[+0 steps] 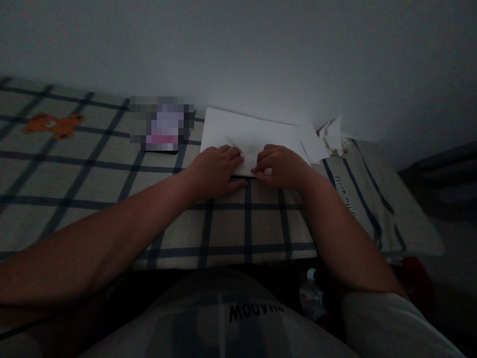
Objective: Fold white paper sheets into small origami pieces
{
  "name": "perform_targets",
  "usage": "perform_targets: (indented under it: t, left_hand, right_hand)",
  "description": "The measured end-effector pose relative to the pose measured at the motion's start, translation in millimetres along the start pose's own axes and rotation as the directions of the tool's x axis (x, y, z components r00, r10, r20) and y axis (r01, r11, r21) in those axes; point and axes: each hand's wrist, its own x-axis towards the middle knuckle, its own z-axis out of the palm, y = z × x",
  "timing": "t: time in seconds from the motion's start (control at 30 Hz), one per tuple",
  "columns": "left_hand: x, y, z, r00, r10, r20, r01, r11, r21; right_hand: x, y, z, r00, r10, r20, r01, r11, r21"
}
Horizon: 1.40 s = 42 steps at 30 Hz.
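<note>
A small, pale, folded-looking piece of paper (248, 153) lies on a larger white flat sheet or pad (231, 124) near the wall. My left hand (218, 171) rests palm down at its left side, fingertips on the paper, thumb stretched out over the cloth. From the right, my right hand (281, 166) pinches the paper's near corner between thumb and bent fingers. Dim light hides the exact folds. Right of the pad's middle lie loose white paper pieces (315, 144).
A checked cloth (175, 209) covers the table, which meets a wall (238, 59). A phone (164, 127), partly pixelated, stands left of the pad. Orange bear shapes (54, 125) show at far left. Crumpled paper scraps (334, 134) lie right. A plastic bottle (312, 296) is below the table edge.
</note>
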Motion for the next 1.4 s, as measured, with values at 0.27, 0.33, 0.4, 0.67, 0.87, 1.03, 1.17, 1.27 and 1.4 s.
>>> perform_targets:
  t: [0.27,0.33,0.4,0.67,0.87,1.03,1.17,1.27,1.4]
  left_hand:
    - [-1,0,1.2,1.000,0.005,-0.024,-0.005,1.000,0.009]
    - [-1,0,1.1,1.000,0.010,-0.023,-0.010,1.000,0.011]
    - [-1,0,0.8,1.000,0.013,-0.015,-0.012,1.000,0.012]
    - [0,0,1.9,1.000,0.019,-0.021,-0.019,1.000,0.004]
    - [0,0,1.2,1.000,0.000,-0.009,0.000,1.000,-0.008]
    - [-1,2,-0.2,1.000,-0.010,-0.007,0.010,1.000,-0.005]
    - [-1,3,-1.1,1.000,-0.024,-0.009,0.024,1.000,0.008]
    - [-1,3,-2.1,0.999,-0.031,0.008,0.031,1.000,-0.002]
    - [-1,3,-2.3,0.999,-0.042,0.011,0.042,0.999,-0.009]
  right_hand:
    - [1,2,2,0.993,0.043,-0.113,-0.034,0.996,0.079]
    - [2,3,4,0.996,0.042,-0.085,-0.035,0.996,0.082]
    - [3,4,6,0.998,0.046,-0.036,-0.044,0.997,0.063]
    - [5,2,14,0.994,0.111,-0.013,-0.112,0.993,-0.046]
    - [8,-1,18,0.987,0.159,-0.008,-0.159,0.980,-0.121]
    - [8,-2,11,0.991,0.135,0.018,-0.133,0.987,-0.096]
    - [7,-5,5,0.992,0.125,0.012,-0.124,0.990,-0.066]
    - [5,-6,4,0.994,0.112,0.002,-0.112,0.992,-0.054]
    - [4,-4,3,0.996,0.084,-0.008,-0.084,0.996,-0.034]
